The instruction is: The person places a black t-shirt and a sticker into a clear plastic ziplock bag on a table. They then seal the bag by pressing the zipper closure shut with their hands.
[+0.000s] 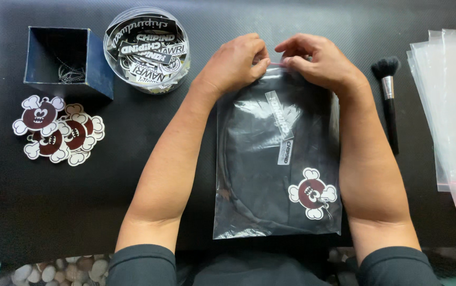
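Pinching the clear bag's [275, 159] pink seal strip [276, 64], left hand [233, 63] and right hand [320, 61] risked an incomplete seal if fingertips slipped.

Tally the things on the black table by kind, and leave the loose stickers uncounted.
Filled clear bag under both hands: 1
Makeup brush: 1
Dark blue square box: 1
Round clear tub of stickers: 1
Stack of empty clear bags: 1
Total: 5

A clear plastic bag [277, 159] holding dark cloth and stickers lies centred, a round clear tub [147, 49] of black-and-white labels upper left, empty clear bags [450, 106] stacked right.
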